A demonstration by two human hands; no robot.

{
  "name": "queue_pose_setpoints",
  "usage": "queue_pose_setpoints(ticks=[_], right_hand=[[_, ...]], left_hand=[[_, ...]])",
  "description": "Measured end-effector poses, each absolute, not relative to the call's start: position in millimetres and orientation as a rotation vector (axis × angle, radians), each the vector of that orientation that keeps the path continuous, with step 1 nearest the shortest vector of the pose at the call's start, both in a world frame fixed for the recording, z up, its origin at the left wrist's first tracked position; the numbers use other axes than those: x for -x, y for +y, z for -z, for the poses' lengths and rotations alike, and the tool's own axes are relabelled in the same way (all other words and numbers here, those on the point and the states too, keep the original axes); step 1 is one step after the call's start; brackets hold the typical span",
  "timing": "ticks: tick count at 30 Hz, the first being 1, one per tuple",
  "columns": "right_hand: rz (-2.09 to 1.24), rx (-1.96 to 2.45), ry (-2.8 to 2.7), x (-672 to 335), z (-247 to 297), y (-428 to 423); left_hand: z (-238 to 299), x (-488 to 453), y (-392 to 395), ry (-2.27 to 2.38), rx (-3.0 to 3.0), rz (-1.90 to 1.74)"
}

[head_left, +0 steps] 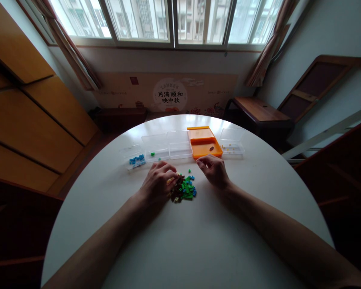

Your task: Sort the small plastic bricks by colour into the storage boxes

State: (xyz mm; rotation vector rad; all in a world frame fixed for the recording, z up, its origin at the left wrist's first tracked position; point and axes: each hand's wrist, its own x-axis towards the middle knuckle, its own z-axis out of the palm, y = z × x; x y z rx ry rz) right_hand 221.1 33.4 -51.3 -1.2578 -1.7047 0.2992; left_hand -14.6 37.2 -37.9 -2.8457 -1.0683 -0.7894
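A small pile of tiny building bricks (184, 188), green, brown and blue, lies in the middle of a round white table (180, 241). My left hand (158, 181) rests at the pile's left edge, fingers curled down onto the bricks; what they pinch is hidden. My right hand (213, 169) hovers just right of and behind the pile, near the orange tray (203, 145), fingers bent together in a pinch with nothing I can make out in them.
A row of shallow boxes stands behind the pile: a clear box with blue bricks (134, 157), a clear box with a green brick (155, 147), a clear box (179, 144), the orange tray holding one dark brick, and a clear box with yellow bits (232, 142). Dark wooden furniture surrounds the table.
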Motion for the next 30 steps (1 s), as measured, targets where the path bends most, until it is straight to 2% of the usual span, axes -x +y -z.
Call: queue_pose_setpoints(ticks=[12,30], right_hand=[[-0.691,1.039,-1.877,-201.0,40.0,17.4],[-0.763,0.963,-1.892,-199.8,47.3,20.6]], left_hand=[[27.9,9.4,27.9,-0.870,2.670,1.006],[27.9,7.1,25.1,-0.765,2.670,0.995]])
